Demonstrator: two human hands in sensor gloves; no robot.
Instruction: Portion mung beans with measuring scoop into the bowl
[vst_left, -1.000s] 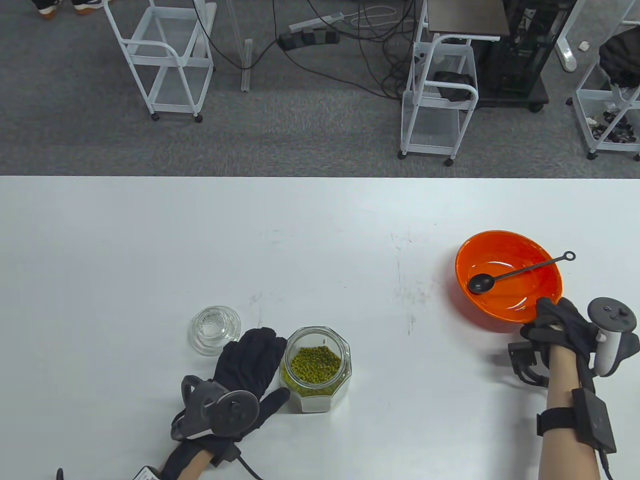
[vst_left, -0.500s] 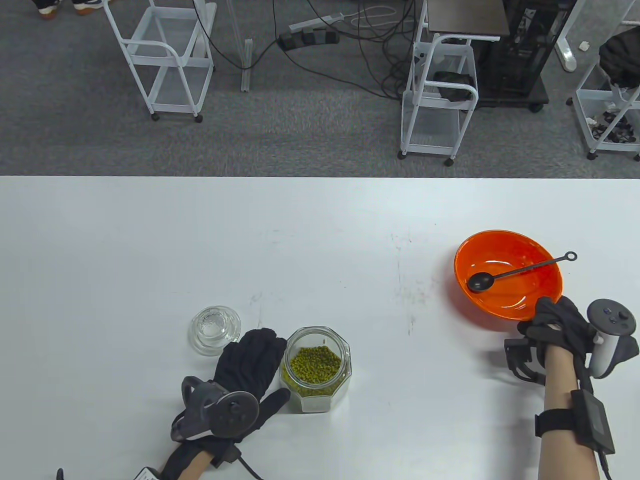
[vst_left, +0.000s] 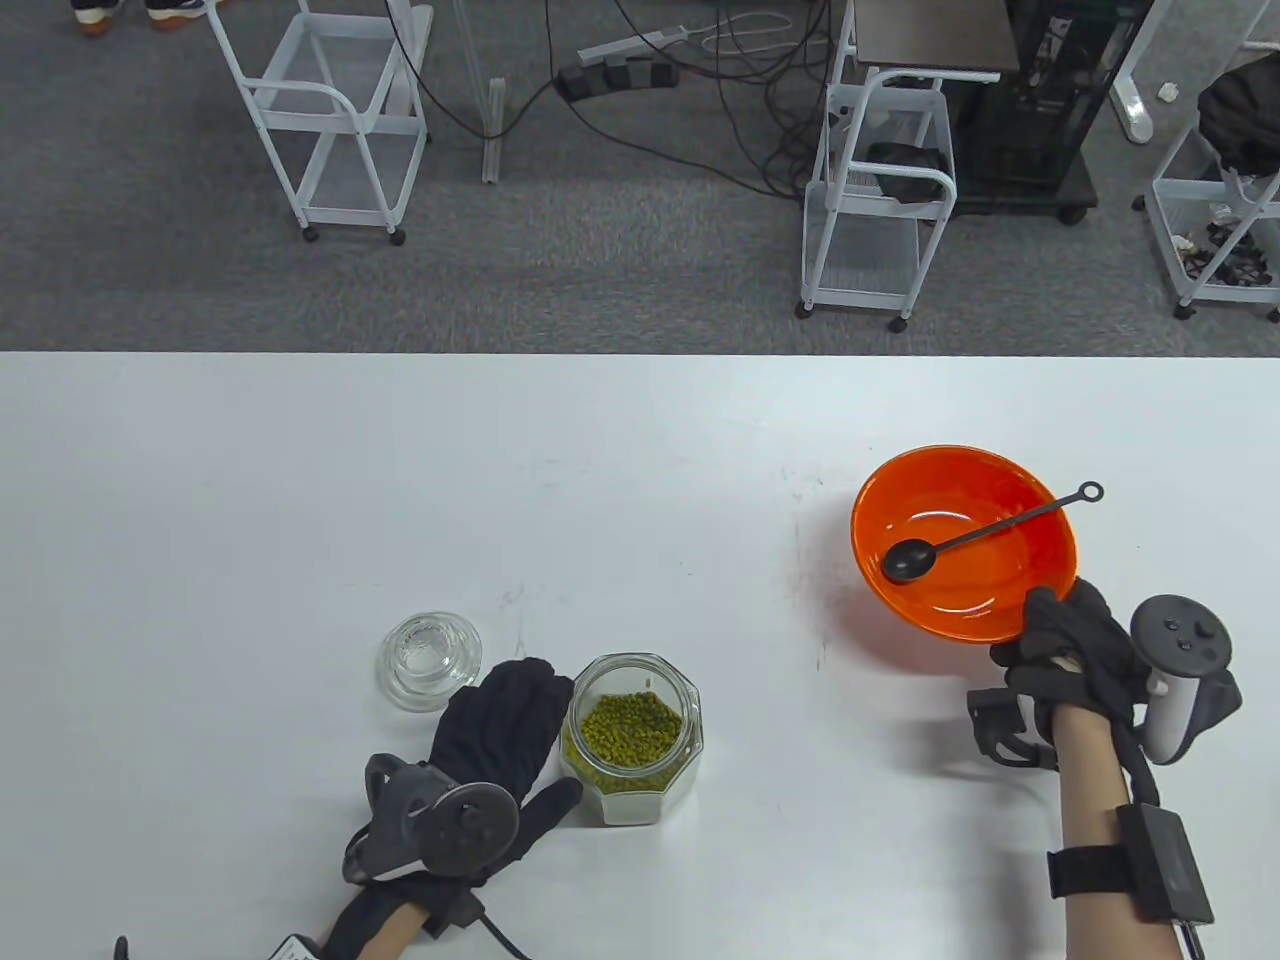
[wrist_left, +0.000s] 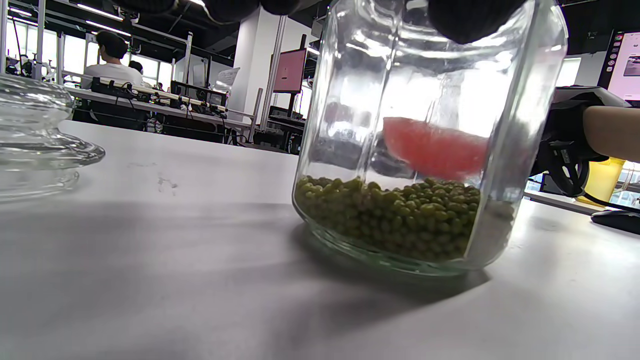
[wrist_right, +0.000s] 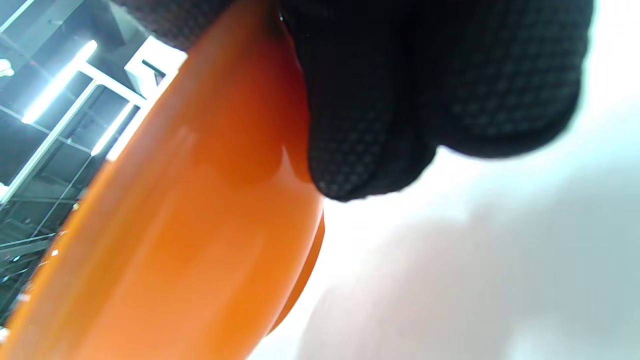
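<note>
The right hand (vst_left: 1075, 640), pinching the bowl's (vst_left: 940, 480) rim, has carried it and the scoop (vst_left: 975, 535) leftward, nearer the jar (vst_left: 632, 738). The left hand (vst_left: 495, 740) still cups the jar; scooping hasn't begun.

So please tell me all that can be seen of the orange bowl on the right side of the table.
The glossy orange round bowl, plastic by its look, holds no beans, only a black long-handled measuring scoop whose ringed handle rests over its far rim. It appears tilted and lifted off the white table, with a shadow beneath. The right hand grips its near rim.
</note>
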